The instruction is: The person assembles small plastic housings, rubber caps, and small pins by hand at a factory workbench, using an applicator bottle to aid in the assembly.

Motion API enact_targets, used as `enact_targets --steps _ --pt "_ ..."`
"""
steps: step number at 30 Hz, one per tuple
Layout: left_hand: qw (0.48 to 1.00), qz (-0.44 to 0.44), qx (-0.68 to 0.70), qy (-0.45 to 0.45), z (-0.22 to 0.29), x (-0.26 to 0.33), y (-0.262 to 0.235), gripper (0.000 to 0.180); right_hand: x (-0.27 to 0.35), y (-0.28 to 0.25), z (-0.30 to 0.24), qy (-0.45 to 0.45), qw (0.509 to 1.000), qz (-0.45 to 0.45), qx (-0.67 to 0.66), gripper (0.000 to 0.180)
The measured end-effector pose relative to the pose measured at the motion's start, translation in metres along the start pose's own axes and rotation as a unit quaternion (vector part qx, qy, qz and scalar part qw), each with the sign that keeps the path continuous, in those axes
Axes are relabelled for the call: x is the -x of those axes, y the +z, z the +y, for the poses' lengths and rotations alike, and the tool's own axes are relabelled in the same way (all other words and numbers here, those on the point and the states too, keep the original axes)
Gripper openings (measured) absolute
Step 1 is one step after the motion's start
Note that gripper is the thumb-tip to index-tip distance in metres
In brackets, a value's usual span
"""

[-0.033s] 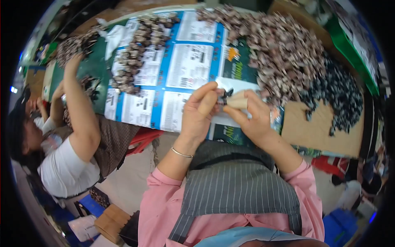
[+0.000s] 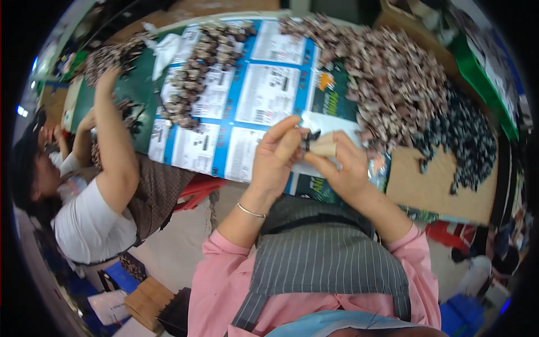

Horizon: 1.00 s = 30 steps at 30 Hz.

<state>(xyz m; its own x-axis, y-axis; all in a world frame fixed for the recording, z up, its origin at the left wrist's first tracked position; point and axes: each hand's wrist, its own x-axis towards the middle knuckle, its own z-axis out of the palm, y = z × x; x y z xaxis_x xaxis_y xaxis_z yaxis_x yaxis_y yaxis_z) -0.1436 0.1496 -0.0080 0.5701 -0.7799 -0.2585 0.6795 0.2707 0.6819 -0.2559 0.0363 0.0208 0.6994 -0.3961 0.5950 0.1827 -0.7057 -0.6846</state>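
Observation:
Above the near side of the table, my left hand [image 2: 275, 157] pinches a small dark piece [image 2: 311, 136] between thumb and fingers. My right hand [image 2: 348, 168] meets it from the right, thumb and index finger closed at the same piece. A pale beige finger cot [image 2: 324, 145] covers the end of that index finger. What kind of piece it is stays too small and partly covered to make out. Beyond the right hand spreads a heap of small pinkish-brown pieces [image 2: 393, 78]. Blue-black pieces [image 2: 457, 143] form another heap at the right, partly on brown cardboard [image 2: 432, 188].
Printed white-and-blue sheets [image 2: 264, 95] cover the table's middle. Rows of small brown-and-grey pieces [image 2: 193, 90] lie on them at the left, near a white cloth [image 2: 164, 53]. A co-worker [image 2: 92, 219] sits at the left, reaching over the table. Boxes [image 2: 147, 303] stand on the floor.
The view has shifted slightly, so the table and its heaps appear a little further right. Both my hands keep nearly the same pose around the dark piece.

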Motion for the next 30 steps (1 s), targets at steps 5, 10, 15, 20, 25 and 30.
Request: enact_targets --steps 5,10,15,20,25,30 --pt "0.945 -0.008 -0.273 0.182 0.024 0.004 -0.022 0.038 0.002 0.011 -0.012 -0.008 0.989 -0.111 0.100 0.018" --pt "0.766 -0.101 -0.564 0.291 0.028 0.016 -0.040 0.034 -0.015 0.016 -0.018 -0.029 0.983 -0.149 0.106 0.021" --pt "0.796 -0.092 -0.510 0.313 0.005 0.013 -0.048 0.038 -0.030 0.021 -0.004 -0.076 0.970 -0.224 0.062 0.022" --pt "0.788 -0.097 -0.526 0.305 0.005 0.009 -0.045 0.036 -0.040 0.015 0.005 -0.084 0.952 -0.278 0.101 0.020" --pt "0.790 -0.086 -0.530 0.297 0.005 0.007 -0.048 0.039 -0.044 0.024 0.008 -0.100 0.954 -0.272 0.081 0.022" --pt "0.781 -0.068 -0.531 0.321 0.002 0.009 -0.048 0.035 -0.034 0.025 0.011 -0.090 0.960 -0.256 0.067 0.023"
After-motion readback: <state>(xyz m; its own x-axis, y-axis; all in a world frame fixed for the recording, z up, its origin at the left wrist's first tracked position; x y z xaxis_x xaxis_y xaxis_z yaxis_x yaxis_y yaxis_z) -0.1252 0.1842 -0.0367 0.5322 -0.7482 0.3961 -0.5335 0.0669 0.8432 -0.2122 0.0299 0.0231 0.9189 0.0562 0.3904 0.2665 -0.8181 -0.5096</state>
